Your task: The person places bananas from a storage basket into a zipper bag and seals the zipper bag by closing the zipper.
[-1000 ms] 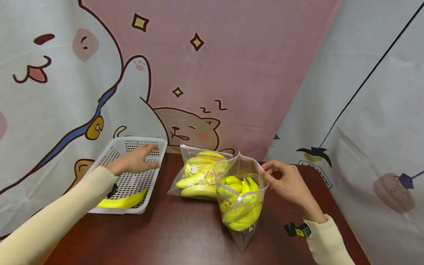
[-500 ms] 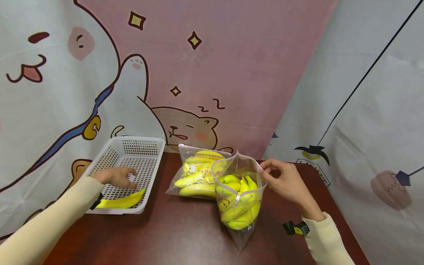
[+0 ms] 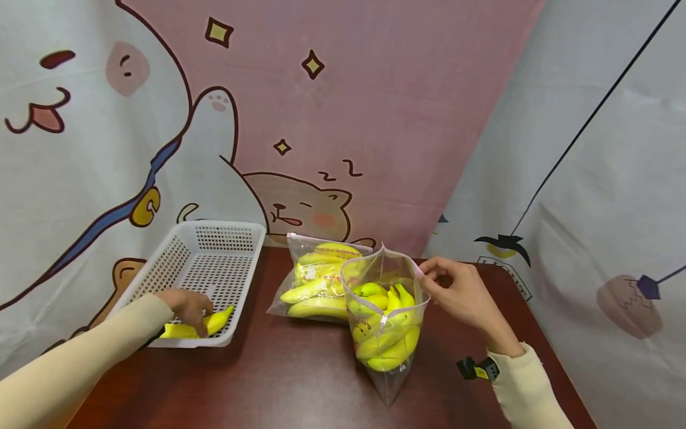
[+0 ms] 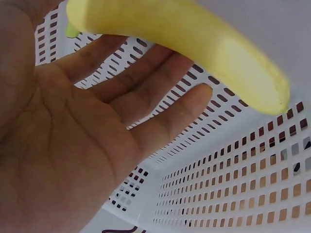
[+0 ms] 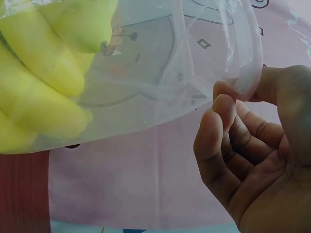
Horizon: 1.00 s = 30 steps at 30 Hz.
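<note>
My left hand (image 3: pixel 189 305) reaches into the white perforated basket (image 3: pixel 225 225), its fingers coming down on the single loose banana (image 3: pixel 218 320) at the near end. In the left wrist view that hand (image 4: pixel 146 97) is spread, fingers straight, with the banana (image 4: pixel 194 43) lying just past the fingertips. My right hand (image 3: pixel 429 275) pinches the rim of a clear zip bag (image 3: pixel 387 369) that stands upright with its mouth wide and holds several bananas (image 3: pixel 383 342). The right wrist view shows thumb and forefinger of that hand (image 5: pixel 243 92) nipping the bag's rim (image 5: pixel 252 43).
A second clear bag of bananas (image 3: pixel 316 280) lies flat behind the upright one, next to the basket. Everything sits on a dark red-brown table (image 3: pixel 300 381). A cartoon-printed cloth backdrop (image 3: pixel 343 119) hangs close behind. A black band (image 3: pixel 476 368) is on my right wrist.
My left hand has drawn back from the basket's far rim and lowered to the banana at its near end. My right hand has kept its pinch on the bag's rim.
</note>
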Tool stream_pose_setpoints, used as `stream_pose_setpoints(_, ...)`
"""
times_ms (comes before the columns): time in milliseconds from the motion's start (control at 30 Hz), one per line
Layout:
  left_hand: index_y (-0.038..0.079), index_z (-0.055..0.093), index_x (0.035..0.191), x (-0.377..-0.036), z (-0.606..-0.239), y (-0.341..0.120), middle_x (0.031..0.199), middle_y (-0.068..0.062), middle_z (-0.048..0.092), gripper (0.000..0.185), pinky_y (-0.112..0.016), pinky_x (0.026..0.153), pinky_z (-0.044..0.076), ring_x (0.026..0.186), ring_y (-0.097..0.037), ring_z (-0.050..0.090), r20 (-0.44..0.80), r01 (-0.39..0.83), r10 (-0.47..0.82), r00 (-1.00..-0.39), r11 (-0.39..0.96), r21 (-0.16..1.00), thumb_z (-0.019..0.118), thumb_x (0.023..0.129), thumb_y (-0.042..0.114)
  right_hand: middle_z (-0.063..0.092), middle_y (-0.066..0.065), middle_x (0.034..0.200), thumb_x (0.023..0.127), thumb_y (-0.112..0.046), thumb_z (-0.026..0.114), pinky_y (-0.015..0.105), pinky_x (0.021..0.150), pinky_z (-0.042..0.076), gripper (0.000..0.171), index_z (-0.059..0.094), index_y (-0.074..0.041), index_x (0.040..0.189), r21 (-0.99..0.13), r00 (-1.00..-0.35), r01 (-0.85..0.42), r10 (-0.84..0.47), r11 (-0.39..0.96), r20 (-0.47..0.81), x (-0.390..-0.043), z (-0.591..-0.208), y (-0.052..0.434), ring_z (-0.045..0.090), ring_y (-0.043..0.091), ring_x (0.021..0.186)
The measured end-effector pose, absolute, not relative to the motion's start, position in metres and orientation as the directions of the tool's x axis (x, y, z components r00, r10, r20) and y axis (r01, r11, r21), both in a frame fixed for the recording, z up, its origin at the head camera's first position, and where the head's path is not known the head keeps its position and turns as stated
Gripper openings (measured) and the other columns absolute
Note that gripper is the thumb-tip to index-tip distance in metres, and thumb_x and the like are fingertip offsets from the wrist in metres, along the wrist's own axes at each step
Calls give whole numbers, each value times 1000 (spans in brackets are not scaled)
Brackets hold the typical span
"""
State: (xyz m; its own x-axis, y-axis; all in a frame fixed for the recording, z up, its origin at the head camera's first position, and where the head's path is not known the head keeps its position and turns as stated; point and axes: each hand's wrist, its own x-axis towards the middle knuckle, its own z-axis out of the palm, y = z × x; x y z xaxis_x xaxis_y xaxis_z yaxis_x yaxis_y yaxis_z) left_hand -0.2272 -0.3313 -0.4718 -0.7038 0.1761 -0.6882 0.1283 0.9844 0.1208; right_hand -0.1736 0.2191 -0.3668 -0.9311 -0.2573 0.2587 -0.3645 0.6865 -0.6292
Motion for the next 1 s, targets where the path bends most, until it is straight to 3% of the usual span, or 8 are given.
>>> stream_pose_setpoints(400, 9, 63, 130, -230, -474, -335, 125, -18, 62, 53, -53, 76, 61, 107, -32, 63, -694, 81, 165, -701, 985, 153, 84, 85, 25, 72, 4, 78, 97, -26, 72, 27, 53, 53, 11, 70, -16, 102, -625, -933, -359, -252, 694, 256, -175, -366, 221, 62, 16, 58)
stream_pose_setpoints(633, 6, 57, 141, -235, -466, -337, 128, -17, 64, 66, -51, 79, 62, 108, -31, 65, -707, 35, 181, -684, 976, 216, 84, 85, 28, 71, 6, 78, 97, -23, 72, 27, 53, 52, 10, 70, -14, 103, -619, -933, -359, -249, 699, 261, -174, -365, 222, 60, 13, 57)
stream_pose_setpoints(800, 2, 53, 143, -241, -457, -338, 132, -20, 60, 68, -55, 81, 61, 113, -39, 65, -707, -17, 192, -681, 961, 277, 82, 86, 25, 72, 6, 78, 97, -22, 72, 27, 54, 53, 10, 70, -15, 103, -620, -932, -361, -249, 696, 264, -173, -365, 223, 63, 21, 58)
stream_pose_setpoints(1000, -2, 48, 146, -244, -441, -341, 131, -23, 60, 72, -51, 76, 63, 105, -34, 67, -667, -22, 214, -713, 945, 326, 80, 88, 28, 72, 7, 79, 97, -23, 72, 27, 54, 53, 11, 70, -14, 103, -623, -932, -361, -252, 694, 260, -174, -366, 224, 63, 22, 59)
